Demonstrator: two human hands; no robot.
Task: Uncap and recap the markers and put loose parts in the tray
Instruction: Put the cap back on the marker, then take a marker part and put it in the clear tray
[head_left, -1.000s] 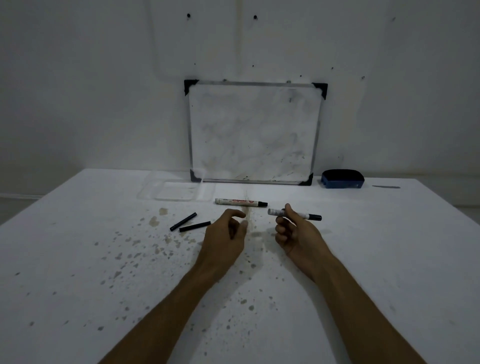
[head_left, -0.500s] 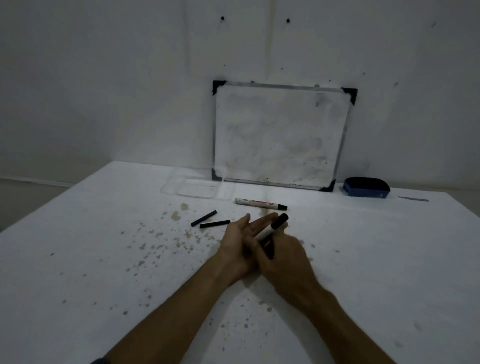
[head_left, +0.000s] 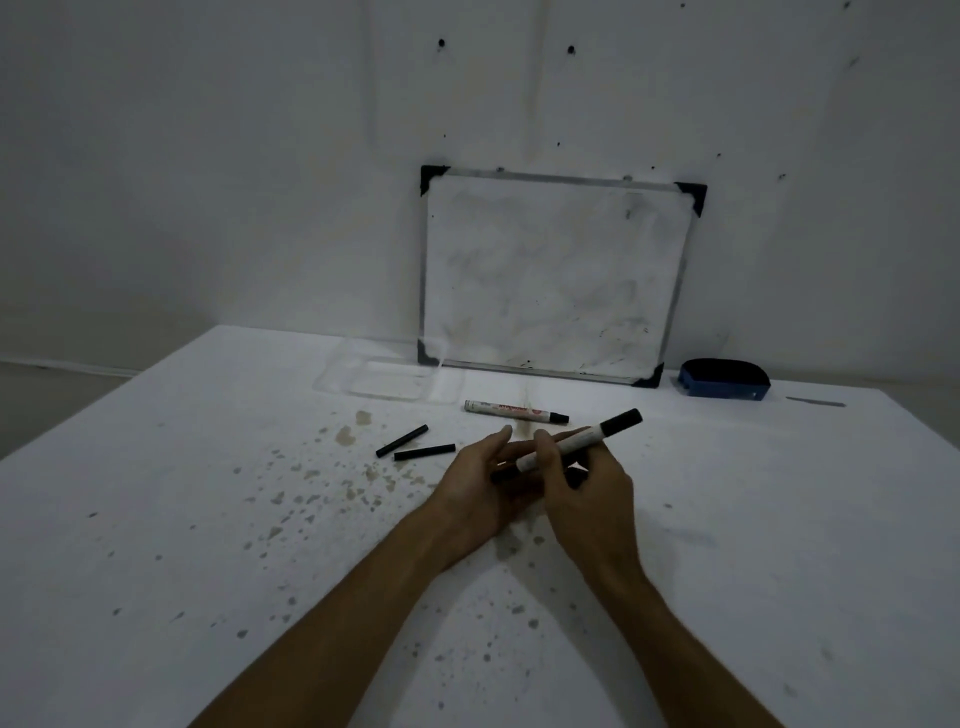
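Note:
My right hand grips a white marker with a black cap that points up and to the right. My left hand is cupped beside the marker's lower end, fingers spread and touching it. A second white marker with red print lies on the table just beyond my hands. Two loose black parts lie to the left of my hands. A clear plastic tray sits further back, near the whiteboard.
A small whiteboard leans against the wall at the table's back. A blue eraser lies to its right, with a thin grey strip beyond it. The white table is speckled with brown stains.
My right hand lifted the marker off the table and brought it toward my left hand, which opened and met it. The view has shifted left.

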